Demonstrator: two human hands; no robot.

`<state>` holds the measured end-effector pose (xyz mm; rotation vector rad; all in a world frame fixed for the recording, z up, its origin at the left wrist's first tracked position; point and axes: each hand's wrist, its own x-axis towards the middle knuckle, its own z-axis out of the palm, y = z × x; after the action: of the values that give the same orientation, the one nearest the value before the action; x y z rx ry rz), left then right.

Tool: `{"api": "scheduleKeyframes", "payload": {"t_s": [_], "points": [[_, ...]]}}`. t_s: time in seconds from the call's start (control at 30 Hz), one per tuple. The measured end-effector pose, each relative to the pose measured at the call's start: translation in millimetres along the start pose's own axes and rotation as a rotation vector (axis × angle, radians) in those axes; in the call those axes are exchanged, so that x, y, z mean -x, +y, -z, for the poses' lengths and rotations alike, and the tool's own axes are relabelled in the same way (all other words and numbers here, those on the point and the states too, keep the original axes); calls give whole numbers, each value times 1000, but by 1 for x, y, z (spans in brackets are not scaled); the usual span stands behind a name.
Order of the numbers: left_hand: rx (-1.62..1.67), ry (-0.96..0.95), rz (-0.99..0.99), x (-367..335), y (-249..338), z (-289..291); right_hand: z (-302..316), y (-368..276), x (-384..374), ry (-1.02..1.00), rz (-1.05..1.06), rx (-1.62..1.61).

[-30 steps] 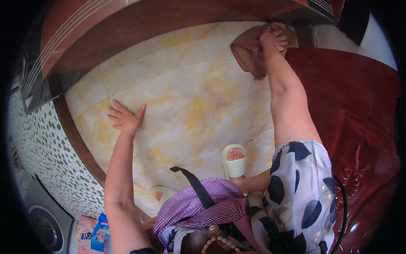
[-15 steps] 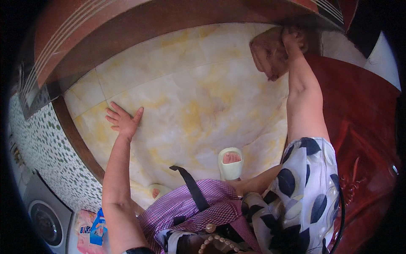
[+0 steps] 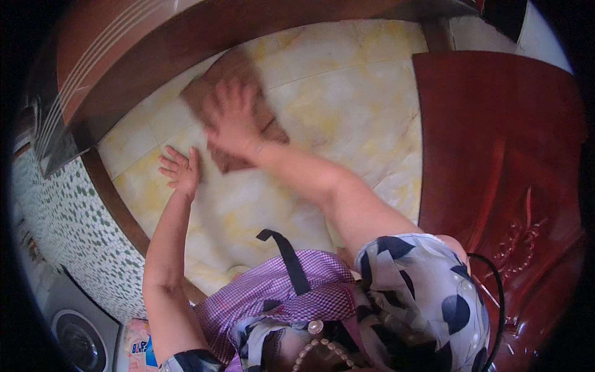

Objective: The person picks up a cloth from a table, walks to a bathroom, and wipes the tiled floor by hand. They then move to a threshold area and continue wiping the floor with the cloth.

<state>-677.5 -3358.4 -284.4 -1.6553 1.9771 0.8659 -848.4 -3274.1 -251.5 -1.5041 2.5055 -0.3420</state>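
Note:
My right hand [image 3: 233, 118] lies on a brown cloth [image 3: 273, 127] over the cream and yellow marble-patterned floor tiles [image 3: 344, 111]. Its fingers look stretched out and spread across the cloth, though motion blurs them. Part of the cloth sits under the palm; its edges show around the hand. To the left, close to the cloth but apart from it, my left hand [image 3: 180, 170] rests open on the tiles, fingers spread and holding nothing.
A dark brown curved skirting [image 3: 155, 84] bounds the floor at the far side. Glossy dark red carved wood [image 3: 489, 142] stands on the right. Green-and-white pebble-patterned tiling [image 3: 87, 211] lies left, with a grey appliance with a round door [image 3: 77, 338] and a pink package [image 3: 136, 347] below.
My right hand has swept from the far right corner to the left with the brown cloth, stopping near my left hand. My left hand has barely moved. The slippered foot is now mostly hidden.

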Motion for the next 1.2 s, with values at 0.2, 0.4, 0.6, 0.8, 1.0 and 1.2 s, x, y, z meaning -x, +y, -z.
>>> {"api": "scheduleKeyframes", "payload": {"t_s": [0.2, 0.4, 0.6, 0.8, 1.0, 1.2], "points": [[268, -219, -284, -1, -40, 28, -20, -39, 108, -163, 436, -290], [158, -83, -626, 23, -97, 33, 51, 89, 161, 20, -55, 262], [551, -197, -513, 65, -125, 33, 56, 222, 236, 227, -723, 564], [909, -14, -254, 75, -176, 47, 14, 179, 153, 287, -825, 548], [979, 195, -215, 78, -205, 73, -23, -12, 8, 178, -34, 434], [1317, 228, -66, 81, -209, 94, -93, -165, -17, -20, 650, 117]]}}
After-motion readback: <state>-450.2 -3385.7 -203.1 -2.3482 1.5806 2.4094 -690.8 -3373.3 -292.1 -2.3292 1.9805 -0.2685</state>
